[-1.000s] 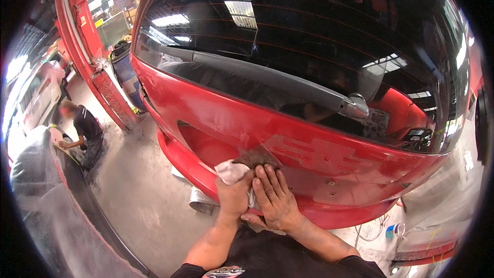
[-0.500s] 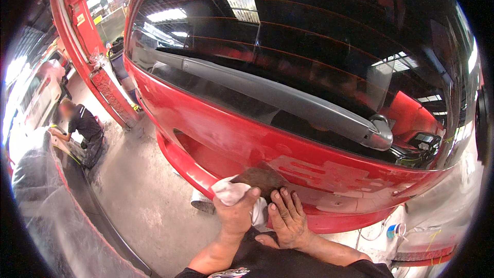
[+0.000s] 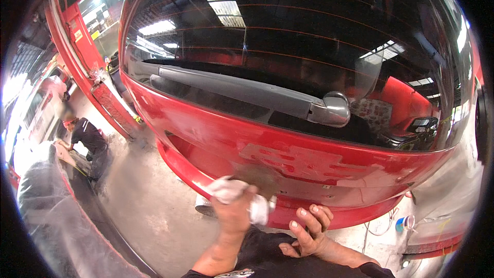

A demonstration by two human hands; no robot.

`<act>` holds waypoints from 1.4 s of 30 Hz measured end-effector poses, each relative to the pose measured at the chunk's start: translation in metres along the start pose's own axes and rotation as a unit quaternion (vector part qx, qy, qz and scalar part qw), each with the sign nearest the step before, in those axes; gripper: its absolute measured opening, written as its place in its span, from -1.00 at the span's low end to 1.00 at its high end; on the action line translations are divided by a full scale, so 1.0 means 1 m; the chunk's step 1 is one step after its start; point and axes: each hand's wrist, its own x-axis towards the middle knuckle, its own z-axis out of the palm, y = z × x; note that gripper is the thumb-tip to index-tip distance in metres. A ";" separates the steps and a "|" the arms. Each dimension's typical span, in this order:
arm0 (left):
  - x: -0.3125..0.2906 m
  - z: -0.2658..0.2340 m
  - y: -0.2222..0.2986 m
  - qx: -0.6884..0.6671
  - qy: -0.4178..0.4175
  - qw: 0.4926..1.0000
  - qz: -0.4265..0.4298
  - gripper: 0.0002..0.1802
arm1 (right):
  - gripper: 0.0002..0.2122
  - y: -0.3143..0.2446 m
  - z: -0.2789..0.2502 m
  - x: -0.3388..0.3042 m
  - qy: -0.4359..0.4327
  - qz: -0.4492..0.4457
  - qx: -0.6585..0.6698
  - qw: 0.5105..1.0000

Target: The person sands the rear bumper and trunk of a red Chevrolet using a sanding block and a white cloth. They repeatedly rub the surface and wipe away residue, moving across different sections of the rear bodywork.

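A red hatch of a car fills most of the view, tilted over the person. Its dark rear glass mirrors ceiling lights, and a grey wiper lies across the glass's lower edge, its pivot cap toward the right. Below the glass the red panel carries pale, dull sanded patches, with one brownish bare spot just above the hands.

At left, beyond a concrete floor, another person in dark clothes crouches beside a red post. A plastic-covered shape lies in the lower left corner.

The left hand is closed around a white cloth, which is bunched in its grip and pressed against the lower part of the panel, just left of the bare spot; part of the cloth sticks out to the right of the fist. The right hand holds nothing: its fingers are curled loosely, half open, with the tips touching the hatch's bottom edge, just beside the cloth.

A small blue roll lies on the floor at lower right.
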 end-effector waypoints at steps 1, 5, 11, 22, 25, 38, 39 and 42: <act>-0.008 0.010 -0.009 0.116 -0.004 0.988 0.104 -0.81 | -0.52 0.001 0.000 -0.001 -0.009 0.007 0.005 1.000; -0.001 0.010 0.006 -0.045 0.028 0.998 -0.041 -0.88 | -0.39 -0.001 0.001 0.000 -0.045 -0.017 0.017 0.999; -0.003 0.004 -0.004 0.029 0.089 0.995 -0.029 -0.87 | -0.25 -0.010 0.026 0.031 -0.121 -0.045 0.092 0.987; -0.010 0.012 -0.004 0.116 0.051 0.991 0.054 -0.80 | -0.21 -0.002 0.035 0.036 -0.148 -0.048 0.050 0.987; -0.005 -0.004 -0.021 0.325 0.004 0.917 0.233 -0.69 | -0.23 0.003 0.032 0.036 -0.137 -0.035 0.036 0.989; -0.048 -0.114 -0.046 -0.016 0.144 0.987 -0.073 -0.58 | -0.30 0.045 0.007 0.079 -0.097 -0.054 -0.352 0.929; -0.062 -0.135 -0.055 -0.042 0.180 0.980 -0.074 -0.64 | -0.23 0.044 0.027 0.083 -0.104 -0.090 -0.358 0.924; -0.072 -0.135 -0.040 -0.078 0.249 0.961 -0.088 -0.69 | -0.21 0.021 0.070 0.119 -0.214 -0.197 -0.421 0.859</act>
